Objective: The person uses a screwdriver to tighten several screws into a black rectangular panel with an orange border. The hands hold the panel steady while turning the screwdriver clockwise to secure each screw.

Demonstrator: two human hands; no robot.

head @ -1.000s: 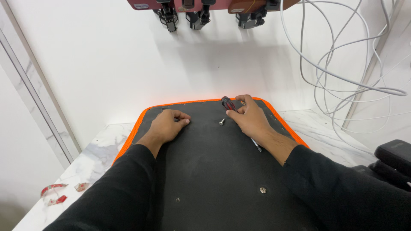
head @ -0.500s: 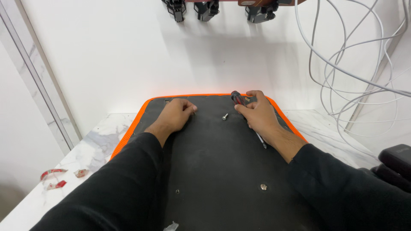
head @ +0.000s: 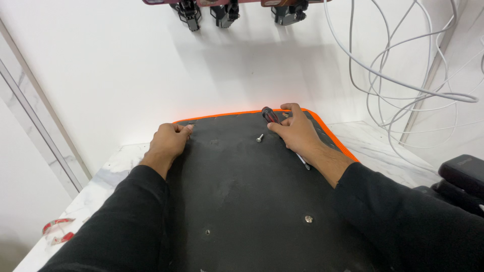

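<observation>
Screwdriver (head: 271, 116) shaft mostly hidden under the right hand (head: 297, 132).

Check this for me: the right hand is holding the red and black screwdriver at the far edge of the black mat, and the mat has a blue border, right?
Not quite. In the head view the right hand does hold the red and black screwdriver at the far edge of the black mat, but the mat's border is orange, not blue.

Both arms in long black sleeves, plain cloth, reaching to the wrists. Left hand (head: 169, 142) and right hand (head: 298, 132) bare, no rings seen.
</observation>
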